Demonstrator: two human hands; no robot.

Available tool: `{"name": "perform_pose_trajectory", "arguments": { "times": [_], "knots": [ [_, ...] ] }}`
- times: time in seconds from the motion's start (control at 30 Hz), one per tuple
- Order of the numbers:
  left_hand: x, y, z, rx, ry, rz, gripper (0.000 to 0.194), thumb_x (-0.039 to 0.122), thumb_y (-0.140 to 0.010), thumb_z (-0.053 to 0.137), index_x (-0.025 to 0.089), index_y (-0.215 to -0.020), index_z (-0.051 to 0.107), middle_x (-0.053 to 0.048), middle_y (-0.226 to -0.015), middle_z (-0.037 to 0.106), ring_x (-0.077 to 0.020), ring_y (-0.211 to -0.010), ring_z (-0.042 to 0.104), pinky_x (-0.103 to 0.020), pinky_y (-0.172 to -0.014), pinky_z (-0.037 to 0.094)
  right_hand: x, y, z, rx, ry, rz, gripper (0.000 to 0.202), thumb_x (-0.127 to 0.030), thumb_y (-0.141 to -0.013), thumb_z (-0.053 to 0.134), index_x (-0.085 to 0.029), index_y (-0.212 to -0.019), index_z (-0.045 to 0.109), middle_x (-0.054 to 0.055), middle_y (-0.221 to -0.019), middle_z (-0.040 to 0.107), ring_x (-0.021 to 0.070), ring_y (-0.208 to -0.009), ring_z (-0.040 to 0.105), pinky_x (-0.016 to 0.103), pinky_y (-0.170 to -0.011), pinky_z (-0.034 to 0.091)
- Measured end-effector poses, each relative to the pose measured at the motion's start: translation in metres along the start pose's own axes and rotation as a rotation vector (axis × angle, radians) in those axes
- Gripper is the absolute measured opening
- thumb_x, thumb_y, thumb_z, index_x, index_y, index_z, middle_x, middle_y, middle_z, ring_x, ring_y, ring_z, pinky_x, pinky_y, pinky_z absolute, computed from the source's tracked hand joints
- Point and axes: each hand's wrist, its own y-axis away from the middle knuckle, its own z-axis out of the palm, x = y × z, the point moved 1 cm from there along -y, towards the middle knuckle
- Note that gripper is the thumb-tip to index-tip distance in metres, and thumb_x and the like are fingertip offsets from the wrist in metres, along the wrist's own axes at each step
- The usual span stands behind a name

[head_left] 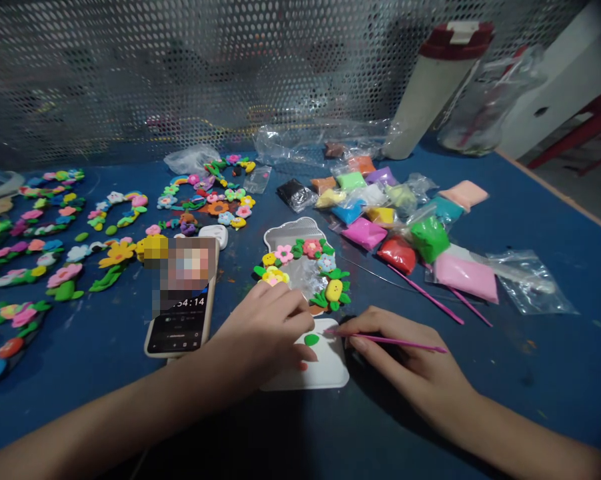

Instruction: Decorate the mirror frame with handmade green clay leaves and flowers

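My right hand (398, 347) pinches a thin pink modelling tool (405, 343), its tip over a small white board (325, 377). On that board lie a flat green clay leaf (311, 340) and a small red-orange clay piece (303, 366). My left hand (270, 320) hovers over the board's left part with fingers curled together; whatever they hold, if anything, is hidden. Just beyond stands a cloud-shaped mirror (300, 230), its edge trimmed with clay flowers and leaves. A yellow clay flower (273, 275) on it is partly covered by my left hand.
Left of my forearm lies a phone (178, 327), with a white case (213, 236) behind it. Clay-flower pieces (118, 255) spread across the left. Clay packets (364, 233), two more pink tools (425, 293) and a tumbler (433, 87) occupy the right, before a perforated metal panel (180, 73).
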Motion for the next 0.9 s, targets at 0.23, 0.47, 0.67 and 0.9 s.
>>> {"name": "perform_pose_trajectory", "arguments": {
  "times": [0.23, 0.47, 0.67, 0.9],
  "knots": [
    [0.000, 0.002, 0.003, -0.004, 0.064, -0.059, 0.027, 0.024, -0.069, 0.074, 0.021, -0.092, 0.061, -0.002, -0.086, 0.059, -0.0175, -0.076, 0.049, -0.029, -0.068, 0.033, 0.001, 0.001, 0.004, 0.042, 0.103, -0.085, 0.014, -0.013, -0.084, 0.055, -0.019, -0.090, 0.065, 0.001, -0.080, 0.070, 0.0116, -0.071, 0.065, 0.020, -0.064, 0.052],
    [0.001, 0.009, 0.009, 0.085, 0.112, -0.075, 0.009, 0.024, -0.081, 0.061, 0.024, -0.090, 0.064, -0.001, -0.085, 0.060, -0.0159, -0.076, 0.049, -0.029, -0.068, 0.031, -0.001, 0.003, 0.007, 0.064, 0.101, -0.278, 0.017, -0.009, -0.084, 0.054, -0.018, -0.093, 0.065, 0.003, -0.077, 0.070, 0.0131, -0.069, 0.064, 0.024, -0.062, 0.052],
    [0.000, 0.010, 0.010, 0.064, 0.157, -0.066, 0.011, 0.022, -0.085, 0.056, 0.025, -0.092, 0.065, -0.001, -0.086, 0.060, -0.0158, -0.078, 0.049, -0.029, -0.070, 0.033, 0.005, 0.006, 0.011, 0.036, 0.108, -0.323, 0.024, -0.007, -0.083, 0.055, -0.019, -0.102, 0.063, 0.004, -0.085, 0.070, 0.0139, -0.074, 0.064, 0.026, -0.066, 0.052],
    [0.000, 0.010, 0.013, 0.090, 0.183, -0.069, 0.011, 0.022, -0.083, 0.058, 0.025, -0.092, 0.065, -0.001, -0.086, 0.061, -0.0163, -0.077, 0.050, -0.030, -0.070, 0.035, 0.009, 0.009, 0.012, 0.015, 0.121, -0.321, 0.028, -0.006, -0.082, 0.056, -0.018, -0.107, 0.061, 0.004, -0.090, 0.069, 0.0143, -0.079, 0.063, 0.027, -0.070, 0.052]
  ]
}}
